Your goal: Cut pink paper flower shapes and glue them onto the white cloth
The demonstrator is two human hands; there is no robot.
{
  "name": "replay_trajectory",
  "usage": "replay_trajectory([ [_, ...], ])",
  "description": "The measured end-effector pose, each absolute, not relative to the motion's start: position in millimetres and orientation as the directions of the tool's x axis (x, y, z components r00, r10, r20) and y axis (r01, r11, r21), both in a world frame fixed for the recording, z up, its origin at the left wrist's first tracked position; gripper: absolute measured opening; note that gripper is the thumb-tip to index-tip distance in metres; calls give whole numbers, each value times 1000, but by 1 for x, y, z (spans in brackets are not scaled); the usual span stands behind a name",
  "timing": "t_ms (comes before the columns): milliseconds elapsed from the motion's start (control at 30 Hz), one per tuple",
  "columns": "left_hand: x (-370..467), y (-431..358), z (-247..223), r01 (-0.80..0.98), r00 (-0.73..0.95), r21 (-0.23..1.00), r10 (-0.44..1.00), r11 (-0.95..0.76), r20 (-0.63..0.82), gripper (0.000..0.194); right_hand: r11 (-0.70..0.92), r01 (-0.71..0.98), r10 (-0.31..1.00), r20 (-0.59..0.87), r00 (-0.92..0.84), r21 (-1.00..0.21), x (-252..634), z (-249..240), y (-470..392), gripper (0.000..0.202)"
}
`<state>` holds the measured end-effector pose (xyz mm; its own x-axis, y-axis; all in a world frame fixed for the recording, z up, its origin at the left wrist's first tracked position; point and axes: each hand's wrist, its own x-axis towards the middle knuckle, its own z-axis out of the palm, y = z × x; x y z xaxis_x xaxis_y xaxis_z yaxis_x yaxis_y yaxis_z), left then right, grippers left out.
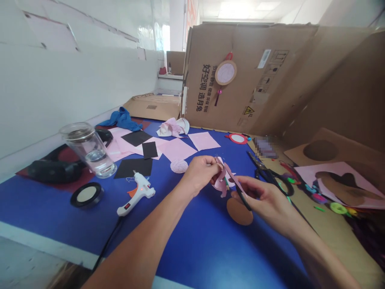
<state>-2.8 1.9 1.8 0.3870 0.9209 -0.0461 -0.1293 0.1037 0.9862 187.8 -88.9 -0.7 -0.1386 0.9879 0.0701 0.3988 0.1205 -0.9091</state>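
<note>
Fingers of my left hand (204,168) are closed on a small strip of pink paper (221,184) above the blue table. My right hand (261,196) holds another narrow pink piece and a thin black item (243,198), whose full shape is hidden. A green stick (226,184) shows between the hands. Just below them lies a brown cardboard disc (240,211). Left of my left hand is a round pale pink piece (179,166).
At the left are a glue gun (136,194), a water glass (100,160), a round black-rimmed tin (87,194) and black squares (136,138). Scissors (267,170) and coloured trinkets lie right. A large cardboard box (255,104) stands behind.
</note>
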Motion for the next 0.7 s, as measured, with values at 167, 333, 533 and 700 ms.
replay_trajectory([
  [167,-3,3,-2,-151,405,986,914,74,-7,30,89,404,993,48,-111,-911,187,2,-91,49],
  [333,-3,5,-8,-156,407,987,912,27,40,26,96,406,994,68,-82,-909,188,0,-90,50],
  [533,-3,6,-11,-126,417,992,906,-15,66,24,96,431,995,72,-73,-897,187,0,-90,47],
  [700,-2,5,-12,-133,418,991,905,-24,78,21,104,426,994,74,-85,-899,185,-1,-89,42],
])
